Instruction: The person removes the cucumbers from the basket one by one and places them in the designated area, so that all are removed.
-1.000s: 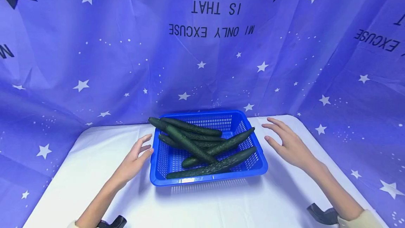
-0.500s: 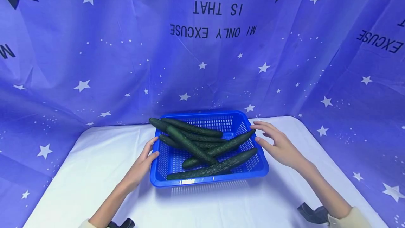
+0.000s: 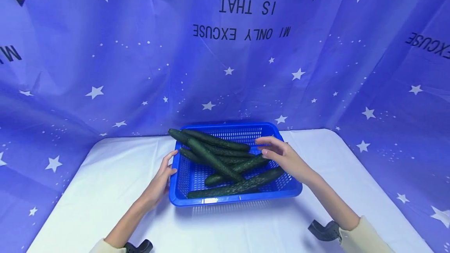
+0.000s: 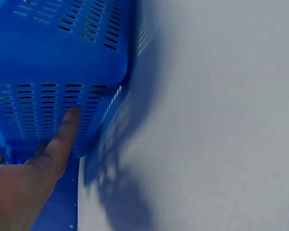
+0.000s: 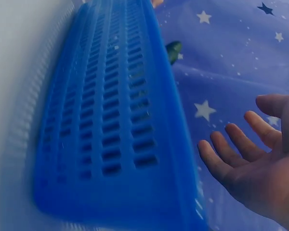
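Two bare hands attend the blue basket (image 3: 253,197) on the white-covered table (image 3: 225,231): the left hand (image 3: 159,182), fingers extended, touches its left wall, while the right hand (image 3: 286,159), released, is above the right end with fingers parted and slightly bent. The basket stands upright, long axis left to right, and holds dark green cucumbers (image 3: 219,141). The topmost cucumber (image 3: 215,161) points from far left to near right; the nearest cucumber (image 3: 232,188) runs left to right, its right end farther away.
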Demonstrator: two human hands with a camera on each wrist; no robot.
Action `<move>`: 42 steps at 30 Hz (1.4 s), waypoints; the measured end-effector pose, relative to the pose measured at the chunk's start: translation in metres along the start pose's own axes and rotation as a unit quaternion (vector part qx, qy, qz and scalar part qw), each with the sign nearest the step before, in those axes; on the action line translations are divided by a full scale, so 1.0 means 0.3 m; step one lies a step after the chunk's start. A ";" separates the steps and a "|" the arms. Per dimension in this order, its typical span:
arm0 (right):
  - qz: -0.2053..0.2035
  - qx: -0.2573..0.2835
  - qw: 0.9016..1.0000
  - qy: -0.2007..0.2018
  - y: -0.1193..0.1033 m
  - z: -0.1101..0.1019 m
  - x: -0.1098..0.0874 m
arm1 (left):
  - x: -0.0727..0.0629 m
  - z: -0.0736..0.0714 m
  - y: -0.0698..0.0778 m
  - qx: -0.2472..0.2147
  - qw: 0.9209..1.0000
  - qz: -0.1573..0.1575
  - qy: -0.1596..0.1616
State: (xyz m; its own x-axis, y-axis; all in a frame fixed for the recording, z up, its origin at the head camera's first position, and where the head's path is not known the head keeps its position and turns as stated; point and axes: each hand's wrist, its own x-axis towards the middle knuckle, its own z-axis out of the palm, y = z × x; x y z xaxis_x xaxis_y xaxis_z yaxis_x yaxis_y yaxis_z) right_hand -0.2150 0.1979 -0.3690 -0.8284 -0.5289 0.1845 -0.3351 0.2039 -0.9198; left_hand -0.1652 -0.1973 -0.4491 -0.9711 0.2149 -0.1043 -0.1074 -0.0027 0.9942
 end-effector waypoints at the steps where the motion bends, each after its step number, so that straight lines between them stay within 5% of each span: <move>1: 0.002 0.014 1.000 -0.005 0.006 0.014 0.014 | 0.002 -0.001 -0.004 -0.006 1.000 0.001 -0.001; 8: 0.022 0.059 0.998 -0.029 0.060 0.120 0.105 | 0.012 0.000 -0.023 -0.018 1.000 0.013 0.010; 17: 0.004 -0.013 0.997 -0.074 0.081 0.220 0.175 | 0.010 0.003 -0.028 -0.019 1.000 0.012 0.015; 29: 0.015 -0.092 0.990 -0.106 0.104 0.278 0.236 | 0.010 -0.002 -0.037 -0.006 1.000 0.015 0.017; 42: 0.066 -0.053 0.988 -0.129 0.115 0.296 0.264 | 0.013 -0.002 -0.036 -0.016 0.999 0.025 0.015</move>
State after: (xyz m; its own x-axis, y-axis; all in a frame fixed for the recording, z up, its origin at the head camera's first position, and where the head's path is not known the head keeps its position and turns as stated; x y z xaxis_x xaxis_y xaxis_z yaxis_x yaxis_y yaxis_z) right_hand -0.2522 0.0898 -0.4168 -0.7304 -0.6817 -0.0419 -0.2882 0.3632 -0.8860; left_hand -0.1680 -0.1971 -0.4602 -0.9813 0.1842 -0.0558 -0.0650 -0.0445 0.9969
